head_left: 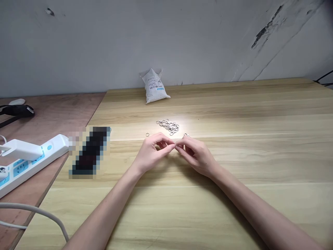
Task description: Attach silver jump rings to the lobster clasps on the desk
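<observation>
My left hand (153, 151) and my right hand (195, 154) meet over the middle of the light wooden table (234, 194), fingertips pinched together on a tiny metal piece (175, 145) that I cannot make out clearly. Just beyond the hands lies a small pile of silver metal clasps and rings (169, 125). A single loose ring (147, 134) rests to the left of the pile, and another small clasp (186, 135) sits by my right hand.
A white sealed bag (154, 85) leans against the wall at the back. A blurred dark object (90, 151) lies at the table's left edge. On the reddish table to the left are a white power strip (28, 158), cables and a black tool (17, 110).
</observation>
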Available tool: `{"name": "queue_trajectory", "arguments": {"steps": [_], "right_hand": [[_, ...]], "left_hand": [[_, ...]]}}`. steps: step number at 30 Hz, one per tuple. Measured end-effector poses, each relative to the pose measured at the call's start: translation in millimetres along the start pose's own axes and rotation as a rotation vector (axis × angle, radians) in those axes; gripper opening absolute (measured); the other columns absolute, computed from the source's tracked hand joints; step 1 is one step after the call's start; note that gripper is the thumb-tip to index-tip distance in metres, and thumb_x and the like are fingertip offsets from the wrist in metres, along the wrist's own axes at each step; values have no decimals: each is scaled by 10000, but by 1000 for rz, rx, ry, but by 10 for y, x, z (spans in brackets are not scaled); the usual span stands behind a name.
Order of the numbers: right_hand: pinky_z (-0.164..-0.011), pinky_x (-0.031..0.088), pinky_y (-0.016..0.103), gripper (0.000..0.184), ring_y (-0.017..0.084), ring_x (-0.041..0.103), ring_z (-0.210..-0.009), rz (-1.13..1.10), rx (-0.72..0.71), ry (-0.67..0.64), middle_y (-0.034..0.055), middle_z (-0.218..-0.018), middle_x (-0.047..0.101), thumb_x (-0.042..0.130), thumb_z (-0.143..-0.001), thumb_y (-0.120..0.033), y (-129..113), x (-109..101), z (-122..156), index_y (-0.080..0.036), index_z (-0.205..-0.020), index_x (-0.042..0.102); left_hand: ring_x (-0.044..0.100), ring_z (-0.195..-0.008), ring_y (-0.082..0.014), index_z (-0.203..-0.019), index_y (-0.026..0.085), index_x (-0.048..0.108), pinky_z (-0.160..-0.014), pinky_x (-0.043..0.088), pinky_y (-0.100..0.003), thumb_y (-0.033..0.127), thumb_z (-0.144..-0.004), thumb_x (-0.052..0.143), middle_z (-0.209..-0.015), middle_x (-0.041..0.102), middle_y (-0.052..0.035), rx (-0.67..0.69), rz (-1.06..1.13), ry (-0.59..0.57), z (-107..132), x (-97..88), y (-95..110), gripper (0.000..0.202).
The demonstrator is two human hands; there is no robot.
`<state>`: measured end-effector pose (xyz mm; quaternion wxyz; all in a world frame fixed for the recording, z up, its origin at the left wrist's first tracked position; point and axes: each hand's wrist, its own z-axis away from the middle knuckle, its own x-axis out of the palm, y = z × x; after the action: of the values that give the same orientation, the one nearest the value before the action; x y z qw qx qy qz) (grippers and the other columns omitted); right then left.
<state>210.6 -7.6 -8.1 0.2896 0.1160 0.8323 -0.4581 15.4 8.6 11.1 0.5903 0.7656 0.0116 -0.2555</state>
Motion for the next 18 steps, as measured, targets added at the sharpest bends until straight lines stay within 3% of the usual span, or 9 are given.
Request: {"name": "queue_trajectory", "arguments": {"steps": [9,18], "right_hand": [[-559,335,228,146,101,439,-589,27,-57,-94,9,-724,559,501,-939,-209,8,5,1,-178,-901,639],[-544,326,228,242,99,387,-579,-212,154,-189,-24,-656,470,464,-964,-312,-34,-76,-20,-178,-771,523]], "left_hand": [[541,-682,-116,-797,165,634,-649,461,-253,140,-829,595,-742,615,-14,268,-263,-14,-4,-25,29,56],[544,-639,-132,-751,161,583,-590,443,-252,73,-850,503,-692,610,-17,684,-805,51,11,-35,71,154]]}}
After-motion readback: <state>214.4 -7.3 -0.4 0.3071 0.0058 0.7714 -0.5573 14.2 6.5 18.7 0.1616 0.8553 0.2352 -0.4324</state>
